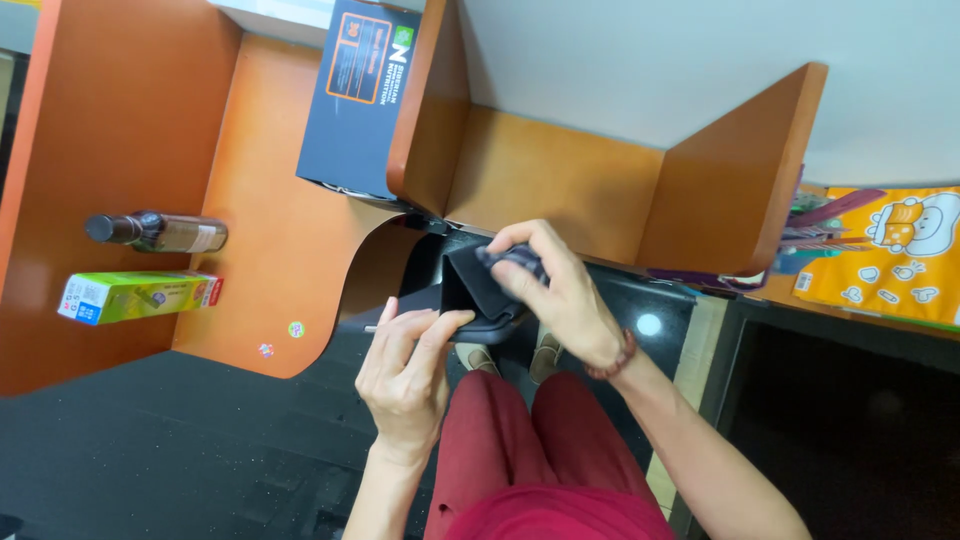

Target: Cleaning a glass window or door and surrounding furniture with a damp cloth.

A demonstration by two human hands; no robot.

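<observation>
The left hand (405, 365) pinches the near edge of a dark pouch (478, 292), with the thumb and fingers closed on it. The right hand (555, 290) sits on top of the pouch, its fingers curled around a small dark thing (515, 262) at the opening. The pouch is held up in the air over the person's red trousers (530, 450). On the orange desk (270, 250) to the left lie a brown bottle (155, 232) and a green box (138, 296), well apart from the hands.

Orange desk (270, 250): bottle (160, 232), green box (138, 296), dark box (365, 95).
</observation>
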